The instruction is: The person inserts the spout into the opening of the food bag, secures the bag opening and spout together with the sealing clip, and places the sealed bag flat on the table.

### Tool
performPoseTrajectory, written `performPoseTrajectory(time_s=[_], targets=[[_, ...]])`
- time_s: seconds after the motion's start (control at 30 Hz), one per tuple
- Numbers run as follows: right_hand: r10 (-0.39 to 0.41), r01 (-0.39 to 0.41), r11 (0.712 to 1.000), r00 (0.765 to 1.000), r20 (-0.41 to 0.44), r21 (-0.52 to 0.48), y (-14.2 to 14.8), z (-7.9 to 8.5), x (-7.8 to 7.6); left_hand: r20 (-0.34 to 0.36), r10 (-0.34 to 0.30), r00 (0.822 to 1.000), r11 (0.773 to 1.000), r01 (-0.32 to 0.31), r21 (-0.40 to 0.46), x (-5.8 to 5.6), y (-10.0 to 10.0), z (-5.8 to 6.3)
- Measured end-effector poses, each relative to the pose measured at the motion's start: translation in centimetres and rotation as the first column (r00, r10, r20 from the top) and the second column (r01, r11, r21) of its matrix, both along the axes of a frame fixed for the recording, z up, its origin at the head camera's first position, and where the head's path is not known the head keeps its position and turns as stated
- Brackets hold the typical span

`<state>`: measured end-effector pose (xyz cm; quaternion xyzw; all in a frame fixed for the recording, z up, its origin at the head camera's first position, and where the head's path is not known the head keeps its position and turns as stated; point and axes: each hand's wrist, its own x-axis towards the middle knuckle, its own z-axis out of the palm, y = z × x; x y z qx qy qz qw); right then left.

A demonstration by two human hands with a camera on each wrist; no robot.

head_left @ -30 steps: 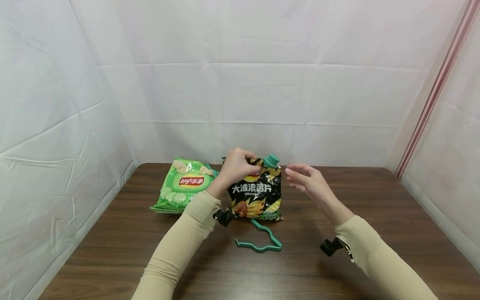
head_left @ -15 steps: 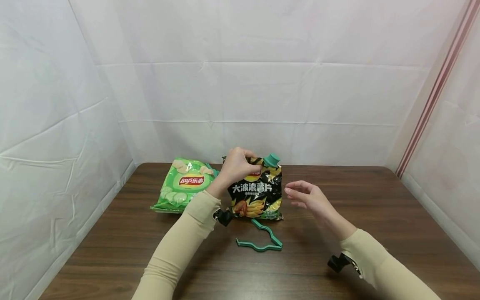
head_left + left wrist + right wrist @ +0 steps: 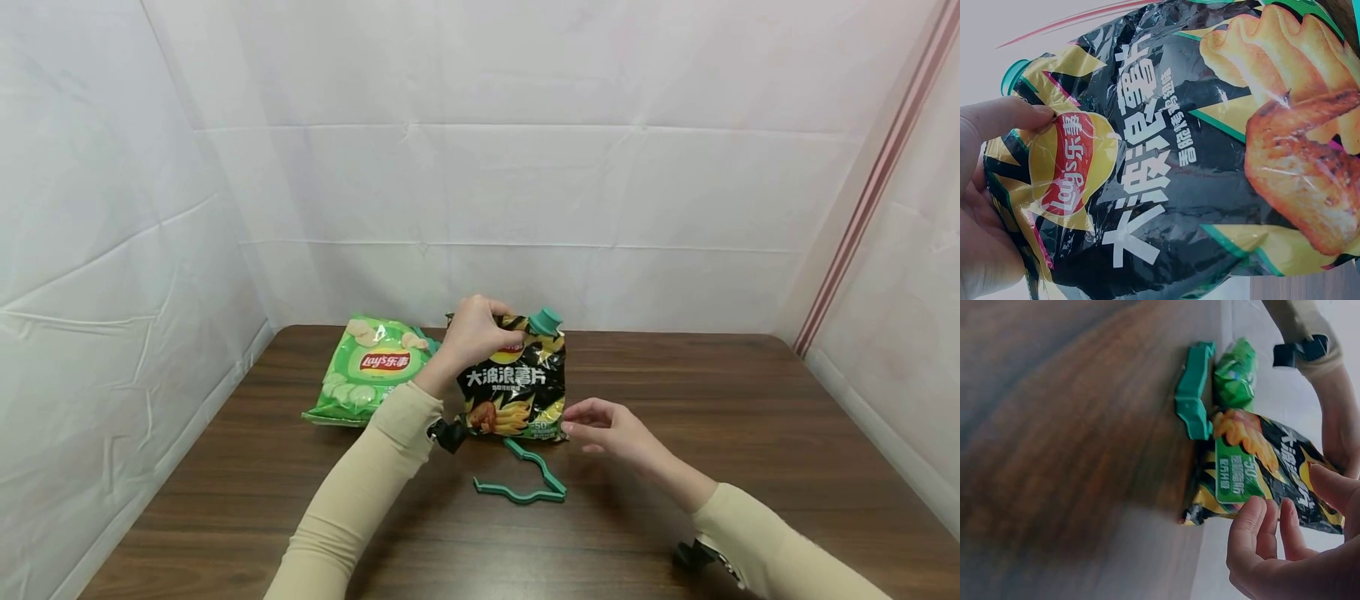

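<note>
My left hand (image 3: pixel 474 335) pinches the top edge of a black Lay's potato chip bag (image 3: pixel 506 379), thumb on the front beside the logo. The bag stands upright on the table, front facing me. A teal spout cap (image 3: pixel 545 322) sticks up at its top right corner. My right hand (image 3: pixel 617 431) is low at the bag's lower right corner, fingertips right at its edge, fingers loosely bent with a gap to the thumb. Just in front of the bag lies a teal bag clip (image 3: pixel 536 483), spread into a V; the right wrist view shows the clip (image 3: pixel 1194 394) side-on.
A green Lay's chip bag (image 3: pixel 367 379) leans at the back left, partly behind my left hand, with a teal piece (image 3: pixel 429 340) at its top right. The brown wooden table (image 3: pixel 735 400) ends at white cloth walls (image 3: pixel 525 183) behind and on both sides.
My right hand has moved down along the bag's right side, from beside the spout cap to the lower right corner. The left hand keeps its hold on the bag.
</note>
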<state>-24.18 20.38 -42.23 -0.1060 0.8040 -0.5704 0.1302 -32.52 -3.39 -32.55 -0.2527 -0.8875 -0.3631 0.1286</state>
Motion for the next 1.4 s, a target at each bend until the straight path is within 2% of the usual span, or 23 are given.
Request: performPoseTrajectory(time_s=[0.23,0.47,0.6,0.8,1.17,1.4], targets=[[0.108,-0.108,0.990,0.994,-0.002,0.091,-0.1,-0.8,0.7,0.012,0.006,1.000,1.000,-0.006,-0.004,0.1,0.1,0.1],[0.211,-0.214,0.969,0.977,0.036,0.126,-0.7,-1.3,1.0,0.012,0.011,1.000,1.000,-0.011,-0.008,0.1,0.2,0.2],[0.258,-0.255,0.956,0.966,-0.003,0.148,-1.0,-1.6,1.1,0.008,0.007,1.000,1.000,-0.007,-0.007,0.1,0.1,0.2],[0.351,-0.326,0.918,0.933,-0.082,0.225,-1.3,-2.2,1.0,0.009,0.006,1.000,1.000,-0.006,0.001,0.0,0.0,0.1],[0.482,-0.383,0.831,0.858,-0.179,0.404,-1.3,-2.4,0.9,0.018,0.010,1.000,1.000,-0.010,0.014,0.0,-0.1,0.0],[0.505,-0.371,0.805,0.838,-0.207,0.464,-1.2,-2.2,0.6,0.013,0.001,1.000,1.000,-0.001,0.011,-0.2,0.0,0.0]])
